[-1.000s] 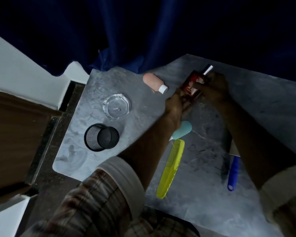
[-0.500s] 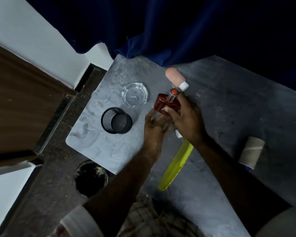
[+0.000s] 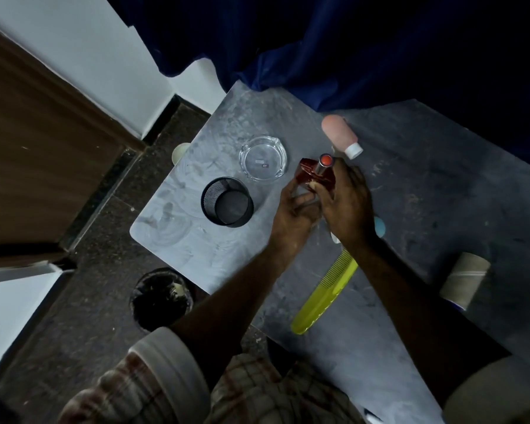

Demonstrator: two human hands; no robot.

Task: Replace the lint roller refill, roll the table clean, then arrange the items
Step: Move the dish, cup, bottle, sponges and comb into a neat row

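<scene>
A small red bottle (image 3: 308,175) with a metal cap stands upright on the grey table (image 3: 441,194). My right hand (image 3: 346,206) grips it from the right. My left hand (image 3: 291,212) touches its base from below, fingers curled against it. The lint roller (image 3: 462,280), a paper-coloured roll, lies at the table's right side. A yellow comb (image 3: 322,298) lies near the front edge. A pink bottle (image 3: 338,133) with a white cap lies just behind the red bottle. A pale blue object (image 3: 379,226) is mostly hidden under my right wrist.
A clear glass ashtray (image 3: 263,162) and a black mesh cup (image 3: 227,206) stand left of the red bottle. A black bin (image 3: 161,298) sits on the dark floor by the table's corner. A blue curtain (image 3: 334,50) hangs behind; a wooden door (image 3: 37,148) is left.
The red bottle went from tilted in the air between both hands to upright near the ashtray. The view swung left, bringing the floor bin and the roller's roll into sight.
</scene>
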